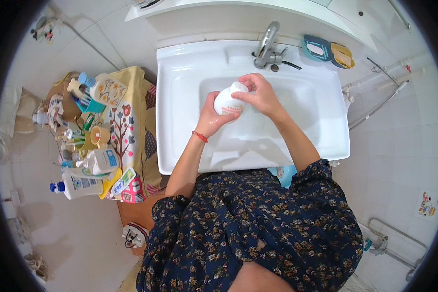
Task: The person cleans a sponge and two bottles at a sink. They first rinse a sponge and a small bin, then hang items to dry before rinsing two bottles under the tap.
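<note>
A white plastic bottle (225,102) with a printed front is held tilted over the basin of a white ceramic sink (179,109). My left hand (210,118) wraps around its body, and the skin looks wet. At the top, the thumb and fingers of my right hand (261,93) are on the white cap (238,87), which sits on the bottle's neck. A chrome faucet (267,47) rises behind my hands at the sink's back edge. Water seems to lie in the basin, though its depth is hard to tell.
Two soap dishes, one blue (317,47) and one yellow (342,55), rest at the sink's back right corner. On the left, a cloth-covered stand (131,109) carries a flowered bottle (108,90), a pump bottle (104,161), a beige cup (100,135) and a blue-capped bottle (81,185).
</note>
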Available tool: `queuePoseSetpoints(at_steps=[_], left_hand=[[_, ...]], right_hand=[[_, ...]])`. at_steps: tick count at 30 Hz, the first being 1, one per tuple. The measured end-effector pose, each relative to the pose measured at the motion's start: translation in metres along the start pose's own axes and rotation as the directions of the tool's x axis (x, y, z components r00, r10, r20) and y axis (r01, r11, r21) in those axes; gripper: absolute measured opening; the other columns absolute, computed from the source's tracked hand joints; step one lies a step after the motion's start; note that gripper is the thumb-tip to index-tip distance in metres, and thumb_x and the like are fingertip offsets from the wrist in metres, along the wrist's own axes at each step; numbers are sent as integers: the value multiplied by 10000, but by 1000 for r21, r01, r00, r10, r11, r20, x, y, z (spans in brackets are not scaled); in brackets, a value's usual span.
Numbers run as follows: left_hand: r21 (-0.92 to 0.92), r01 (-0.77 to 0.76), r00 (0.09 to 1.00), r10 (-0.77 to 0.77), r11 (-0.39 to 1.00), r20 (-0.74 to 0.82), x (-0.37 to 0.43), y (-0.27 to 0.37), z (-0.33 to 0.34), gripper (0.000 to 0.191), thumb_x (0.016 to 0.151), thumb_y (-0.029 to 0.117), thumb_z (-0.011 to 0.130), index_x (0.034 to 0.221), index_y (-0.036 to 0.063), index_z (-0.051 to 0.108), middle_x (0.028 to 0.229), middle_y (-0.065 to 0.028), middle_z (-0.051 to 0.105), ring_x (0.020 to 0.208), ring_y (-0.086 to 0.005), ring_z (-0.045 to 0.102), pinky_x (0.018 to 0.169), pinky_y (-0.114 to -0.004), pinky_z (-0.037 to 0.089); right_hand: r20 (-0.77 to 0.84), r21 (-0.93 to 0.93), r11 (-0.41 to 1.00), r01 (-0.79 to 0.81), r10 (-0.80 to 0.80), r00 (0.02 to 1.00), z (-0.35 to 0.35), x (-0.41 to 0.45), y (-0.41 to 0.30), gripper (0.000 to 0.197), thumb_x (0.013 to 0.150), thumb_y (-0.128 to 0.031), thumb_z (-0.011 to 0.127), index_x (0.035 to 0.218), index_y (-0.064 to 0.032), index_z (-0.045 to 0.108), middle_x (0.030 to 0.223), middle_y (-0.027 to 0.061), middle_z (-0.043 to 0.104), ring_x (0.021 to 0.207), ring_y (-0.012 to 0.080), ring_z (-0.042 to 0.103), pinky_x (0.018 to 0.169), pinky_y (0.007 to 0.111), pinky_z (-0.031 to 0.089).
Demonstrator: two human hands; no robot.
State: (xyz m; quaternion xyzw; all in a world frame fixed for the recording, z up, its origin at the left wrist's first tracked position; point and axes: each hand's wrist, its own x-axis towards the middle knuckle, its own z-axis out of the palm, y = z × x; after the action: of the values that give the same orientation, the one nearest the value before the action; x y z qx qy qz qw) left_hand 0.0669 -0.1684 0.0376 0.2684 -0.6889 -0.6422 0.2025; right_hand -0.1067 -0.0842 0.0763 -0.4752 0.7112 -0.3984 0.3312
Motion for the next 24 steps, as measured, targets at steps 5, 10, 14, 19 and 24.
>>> queuePoseSetpoints(at_steps=[5, 10, 14, 19, 24], left_hand=[[-67, -17, 1000, 17, 998, 8, 6, -22, 10, 784, 619, 241, 816, 1214, 7, 362, 1133, -141, 511, 1012, -213, 549, 832, -329, 485], [48, -21, 992, 15, 999, 122, 11, -16, 4, 791, 609, 241, 815, 1212, 2, 363, 1116, -148, 521, 1013, -225, 548, 847, -336, 470], [9, 24, 999, -24, 1000, 35, 13, -34, 9, 806, 597, 265, 818, 1207, -3, 364, 1097, -150, 529, 1006, -229, 551, 851, -337, 468], [11, 63, 997, -63, 998, 34, 26, -25, 15, 843, 572, 304, 827, 1202, -6, 361, 1090, -156, 533, 1003, -241, 556, 858, -340, 465], [-75, 92, 996, -92, 993, 8, 39, -31, 15, 822, 581, 289, 827, 1194, -4, 363, 1092, -160, 533, 1002, -234, 555, 858, -337, 469]], right_hand=[[-148, -49, 959, 279, -283, 947, -7, -20, 5, 591, 745, -268, 727, 1235, -23, 506, 1159, 145, 515, 1027, 242, 512, 894, 350, 415], [131, 101, 948, 303, -315, 940, -29, -11, -9, 596, 719, -384, 725, 1152, -7, 563, 1098, 134, 564, 1020, 255, 526, 864, 357, 428], [5, -471, 842, -261, 299, 954, -40, -5, -28, 464, 786, -339, 646, 1135, -40, 584, 1070, 102, 606, 1040, 234, 546, 885, 342, 425], [-178, -959, 281, 23, -667, 723, -82, 37, 67, 287, 809, -187, 574, 1054, -44, 620, 1043, 91, 625, 1018, 198, 572, 915, 315, 426], [18, -999, 22, 50, -730, 684, -105, 53, 101, 279, 798, -171, 568, 1008, 7, 610, 1102, 109, 603, 1103, 253, 531, 995, 382, 371]])
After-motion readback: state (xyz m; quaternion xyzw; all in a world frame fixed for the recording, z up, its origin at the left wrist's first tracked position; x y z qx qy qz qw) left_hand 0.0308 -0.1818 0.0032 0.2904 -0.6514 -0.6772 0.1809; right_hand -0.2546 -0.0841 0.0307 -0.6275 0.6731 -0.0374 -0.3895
